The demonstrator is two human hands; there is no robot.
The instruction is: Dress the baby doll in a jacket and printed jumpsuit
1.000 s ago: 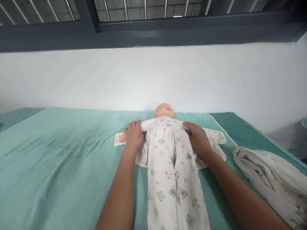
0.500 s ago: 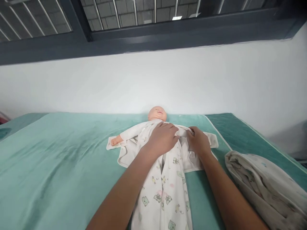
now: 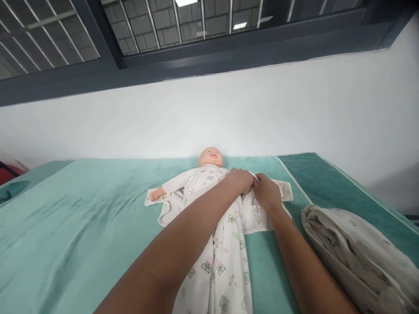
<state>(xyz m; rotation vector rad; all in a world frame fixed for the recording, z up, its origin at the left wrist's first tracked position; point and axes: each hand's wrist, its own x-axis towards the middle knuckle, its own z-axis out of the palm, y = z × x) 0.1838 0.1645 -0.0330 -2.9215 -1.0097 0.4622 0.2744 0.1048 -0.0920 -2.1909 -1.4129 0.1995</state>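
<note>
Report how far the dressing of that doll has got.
Done: the doll lies on the green mat with its arm in one sleeve of the printed sleepsuit. In hand: left hand and right hand meet at the chest flaps. Left: the front looks open, the other sleeve flat. The folded cloth lies aside.

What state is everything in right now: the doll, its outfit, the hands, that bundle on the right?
Doll: on its back, dressed.
Printed suit: front open at chest.
Left hand: gripping suit fabric.
Right hand: gripping suit fabric.
Cloth bundle: crumpled, untouched.
Green sheet: spread, slightly wrinkled.
</note>
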